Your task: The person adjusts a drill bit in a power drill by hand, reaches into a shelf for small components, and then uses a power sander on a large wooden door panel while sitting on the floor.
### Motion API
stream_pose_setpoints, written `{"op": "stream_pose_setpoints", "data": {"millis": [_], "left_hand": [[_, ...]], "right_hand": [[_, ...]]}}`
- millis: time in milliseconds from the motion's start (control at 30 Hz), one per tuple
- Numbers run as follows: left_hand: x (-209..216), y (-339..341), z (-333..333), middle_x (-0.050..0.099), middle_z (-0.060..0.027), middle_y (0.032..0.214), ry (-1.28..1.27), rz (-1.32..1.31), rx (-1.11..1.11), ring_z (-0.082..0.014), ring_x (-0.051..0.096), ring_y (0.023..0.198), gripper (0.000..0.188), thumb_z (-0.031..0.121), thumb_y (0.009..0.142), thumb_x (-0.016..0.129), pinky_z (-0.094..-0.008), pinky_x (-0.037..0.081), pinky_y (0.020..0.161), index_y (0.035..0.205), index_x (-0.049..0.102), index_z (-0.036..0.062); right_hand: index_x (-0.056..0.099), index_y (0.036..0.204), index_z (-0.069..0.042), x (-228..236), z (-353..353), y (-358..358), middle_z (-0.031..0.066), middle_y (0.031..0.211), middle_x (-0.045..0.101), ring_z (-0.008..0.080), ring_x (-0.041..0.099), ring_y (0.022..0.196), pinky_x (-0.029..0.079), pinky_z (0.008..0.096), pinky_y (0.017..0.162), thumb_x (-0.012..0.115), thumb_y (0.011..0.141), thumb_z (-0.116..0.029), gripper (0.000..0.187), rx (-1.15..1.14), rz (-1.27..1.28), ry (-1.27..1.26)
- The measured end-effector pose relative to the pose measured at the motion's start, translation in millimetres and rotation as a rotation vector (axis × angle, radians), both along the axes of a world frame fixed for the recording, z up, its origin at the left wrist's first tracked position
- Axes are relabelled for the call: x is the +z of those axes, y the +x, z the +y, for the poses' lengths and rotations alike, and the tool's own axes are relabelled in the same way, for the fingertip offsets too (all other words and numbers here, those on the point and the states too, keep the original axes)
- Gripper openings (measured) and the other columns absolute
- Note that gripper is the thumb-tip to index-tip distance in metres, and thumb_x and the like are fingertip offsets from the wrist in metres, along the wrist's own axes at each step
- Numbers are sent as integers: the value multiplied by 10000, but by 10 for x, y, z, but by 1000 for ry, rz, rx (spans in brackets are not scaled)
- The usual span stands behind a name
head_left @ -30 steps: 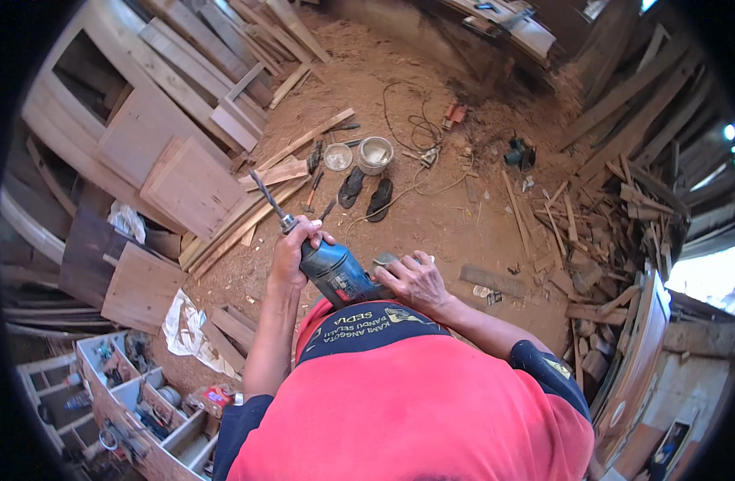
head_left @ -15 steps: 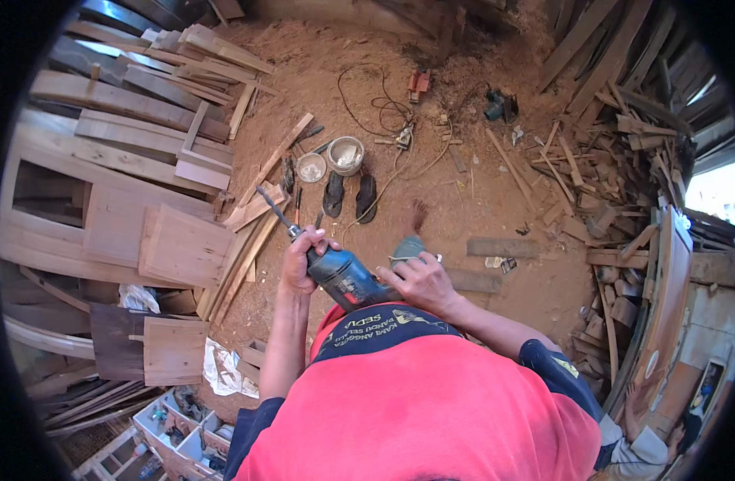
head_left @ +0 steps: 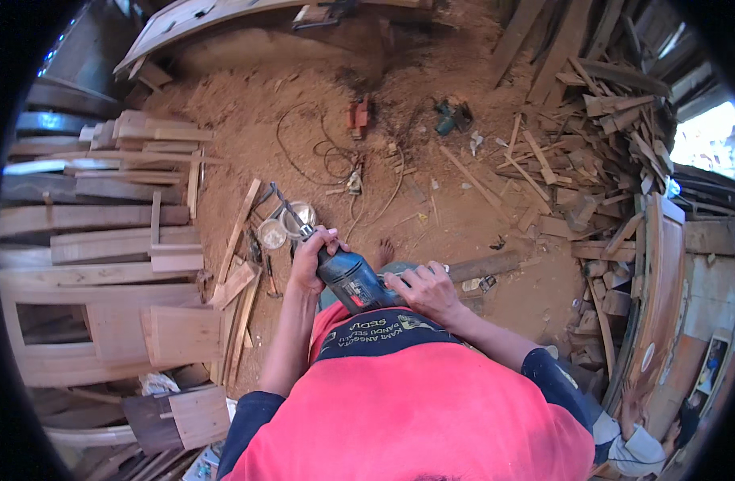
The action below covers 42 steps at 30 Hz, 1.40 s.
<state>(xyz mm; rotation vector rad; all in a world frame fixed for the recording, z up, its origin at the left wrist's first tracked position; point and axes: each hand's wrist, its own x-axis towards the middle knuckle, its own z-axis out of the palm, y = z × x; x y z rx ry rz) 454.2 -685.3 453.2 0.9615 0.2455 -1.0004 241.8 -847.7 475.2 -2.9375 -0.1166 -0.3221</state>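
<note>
My left hand (head_left: 316, 258) is wrapped around the front of a blue electric drill (head_left: 353, 280), just behind its chuck. A long drill bit (head_left: 284, 202) points forward and left, away from my body. The drill's rear end rests close against my red shirt. Beside that rear end is my right hand (head_left: 425, 289), its fingers curled. A small pale tip shows at those fingers, but what they hold is mostly hidden. Past the bit are a white bucket (head_left: 302, 213) and a round pale lid or dish (head_left: 272, 234) on the ground.
Stacked boards (head_left: 115, 216) and wooden panels (head_left: 179, 330) fill the left side. Scrap wood (head_left: 580, 200) is heaped at right, near a leaning door panel (head_left: 660, 264). An orange power tool (head_left: 358, 117), a green one (head_left: 452, 117) and loose cables lie ahead. Another person (head_left: 636, 449) is at lower right.
My view has turned and moved forward, so the boards, bucket and tools appear shifted. The sandals are now out of sight behind the drill and my hands. Both hands keep their hold.
</note>
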Motion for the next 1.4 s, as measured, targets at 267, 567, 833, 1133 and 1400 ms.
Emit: {"op": "stream_pose_setpoints", "data": {"millis": [267,567,833,1133,1400], "left_hand": [[140,761,-1538,531,-155,1390,-251,97,-109,-272,602,1150,663,419,1006,586,-443,484,1017,1517,349,71],[-451,1439,-3011,727,-162,1135,37,-774,-583,-249,631,1171,408,298,1059,501,-359,450,1015,983,752,-15],[-712,3324,-4098,728,-130,761,417,-931,-388,-176,680,635,367,348,995,617,-326,512,600,938,760,14],[-95,5219,-5352,699,-127,1127,131,-1098,-212,-194,644,1056,396,343,1009,575,-343,493,932,1215,683,23],[862,6601,-6729,696,-108,1095,-36,-1318,-133,-155,613,1047,406,317,1026,529,-311,467,953,1248,662,3]], "right_hand": [[654,1252,-119,48,-1039,406,77,845,684,233,678,783,511,442,841,644,909,-298,387,-209,8,75],[646,984,35,-539,-2198,834,122,724,675,185,652,584,524,352,550,749,802,-204,318,-1001,-52,1060],[614,947,5,18,-3635,2679,42,655,613,106,561,475,450,264,430,688,878,-129,168,-1234,-329,1506],[624,850,-16,855,-5236,4394,29,671,605,100,568,490,466,257,453,715,850,-177,185,-987,-174,1487],[616,916,-20,1389,-6640,6410,31,675,598,99,572,508,463,259,457,678,882,-199,192,-628,252,1335]]}}
